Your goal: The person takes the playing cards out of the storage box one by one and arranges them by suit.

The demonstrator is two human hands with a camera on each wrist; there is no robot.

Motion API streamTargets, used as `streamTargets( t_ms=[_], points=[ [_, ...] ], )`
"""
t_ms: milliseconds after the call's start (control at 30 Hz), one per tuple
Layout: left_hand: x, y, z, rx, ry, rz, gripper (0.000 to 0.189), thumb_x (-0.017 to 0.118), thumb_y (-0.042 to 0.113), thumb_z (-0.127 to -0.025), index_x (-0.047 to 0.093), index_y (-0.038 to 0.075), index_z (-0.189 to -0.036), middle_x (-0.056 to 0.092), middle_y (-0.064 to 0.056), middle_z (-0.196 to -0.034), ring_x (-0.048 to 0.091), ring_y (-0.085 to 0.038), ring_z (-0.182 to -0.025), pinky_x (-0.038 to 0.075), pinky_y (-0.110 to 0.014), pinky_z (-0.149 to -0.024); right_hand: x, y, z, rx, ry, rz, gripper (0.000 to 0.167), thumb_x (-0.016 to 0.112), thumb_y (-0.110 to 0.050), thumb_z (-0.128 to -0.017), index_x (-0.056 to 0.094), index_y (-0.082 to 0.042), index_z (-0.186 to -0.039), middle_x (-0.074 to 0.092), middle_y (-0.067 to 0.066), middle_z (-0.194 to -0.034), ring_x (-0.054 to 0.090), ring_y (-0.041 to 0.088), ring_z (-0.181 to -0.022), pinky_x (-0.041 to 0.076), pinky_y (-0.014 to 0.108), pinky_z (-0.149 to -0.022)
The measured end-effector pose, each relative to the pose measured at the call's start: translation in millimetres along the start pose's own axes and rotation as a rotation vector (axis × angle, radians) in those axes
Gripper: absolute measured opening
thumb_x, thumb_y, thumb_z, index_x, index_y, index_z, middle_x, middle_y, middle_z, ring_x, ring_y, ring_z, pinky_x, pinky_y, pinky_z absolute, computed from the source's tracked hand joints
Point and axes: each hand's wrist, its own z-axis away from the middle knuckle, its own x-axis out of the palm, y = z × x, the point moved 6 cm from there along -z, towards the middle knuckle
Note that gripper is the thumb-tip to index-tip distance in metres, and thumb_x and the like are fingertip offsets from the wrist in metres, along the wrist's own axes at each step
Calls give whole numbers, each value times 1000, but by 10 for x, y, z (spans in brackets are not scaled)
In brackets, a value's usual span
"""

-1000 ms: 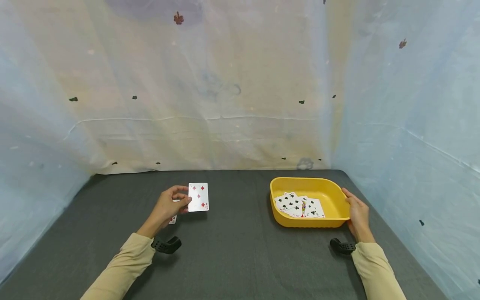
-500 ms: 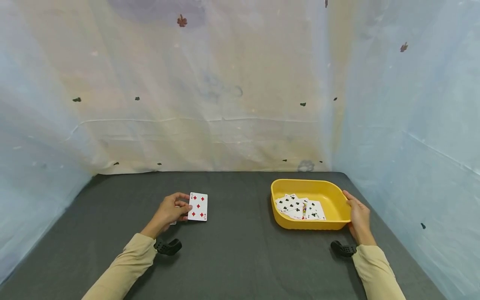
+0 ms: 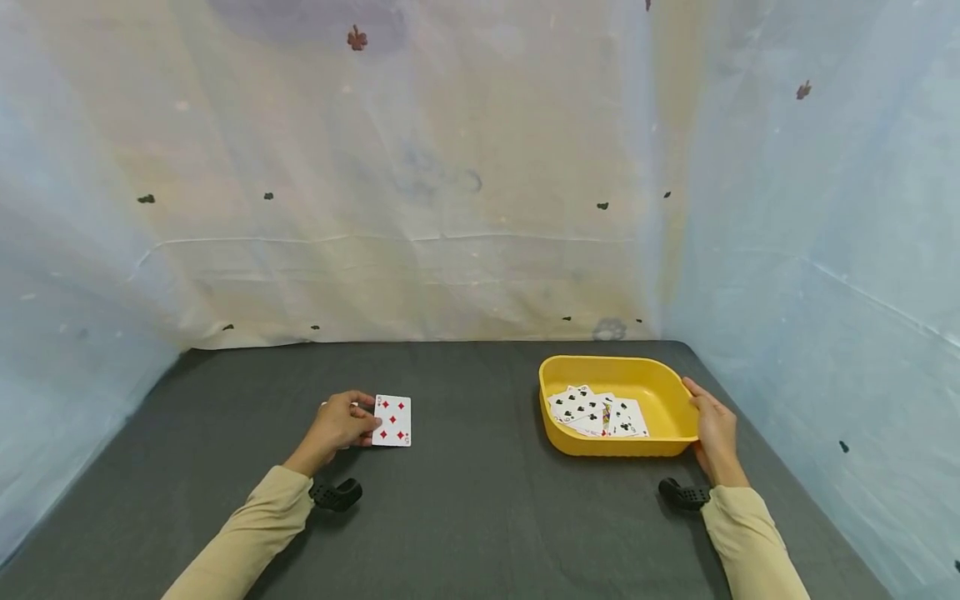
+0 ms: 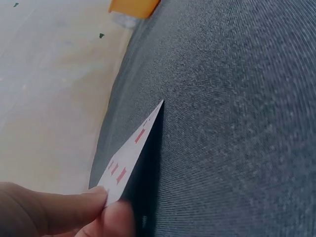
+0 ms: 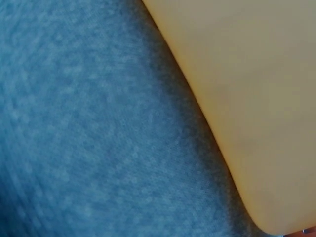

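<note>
Left hand (image 3: 339, 427) pinches a diamond card (image 3: 393, 421) on its right; right hand (image 3: 717, 434) grips a yellow tray (image 3: 663, 405) on its left.

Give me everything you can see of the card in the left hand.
The playing card is white and thin, face up, showing five red diamonds. The left hand pinches its left edge, thumb on the face, a finger beneath. The left wrist view shows it slanting above the dark cloth, far corner low; whether that touches the cloth is unclear.
</note>
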Motion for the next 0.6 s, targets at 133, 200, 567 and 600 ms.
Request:
streamTargets(
  t_ms=[133,200,567,600],
  points=[
    [1,-18,-10,-10,-4,-22,39,67,-11,-83,52,-13,-119,62,-12,-79,60,-14,-55,54,-29,-52,6,-7,-4,-7,-7,-18,45,37,-19,-105,37,-5,-148,28,10,-156,47,9,-121,48,17,-82],
    [-2,-26,-20,-7,-3,-33,39,67,-11,-83,52,-13,-119,62,-12,-78,60,-13,-54,54,-29,-52,2,-5,-5,-11,-8,-20,45,36,-19,-105,37,-4,-148,27,10,-156,47,9,-121,48,17,-82],
    [-29,-14,-13,-1,16,-64,35,68,-10,-83,57,-14,-115,64,-13,-82,61,-15,-59,55,-30,-54,8,29,-50,36,22,1,45,35,-21,-105,38,-10,-149,29,5,-155,33,21,-138,47,16,-82],
    [-28,-12,-8,-5,17,-65,34,68,-10,-83,58,-14,-115,64,-13,-82,61,-15,-59,55,-30,-54,6,33,-49,41,23,-1,45,35,-21,-105,38,-10,-149,29,5,-156,32,22,-138,47,16,-82]
  ],
)
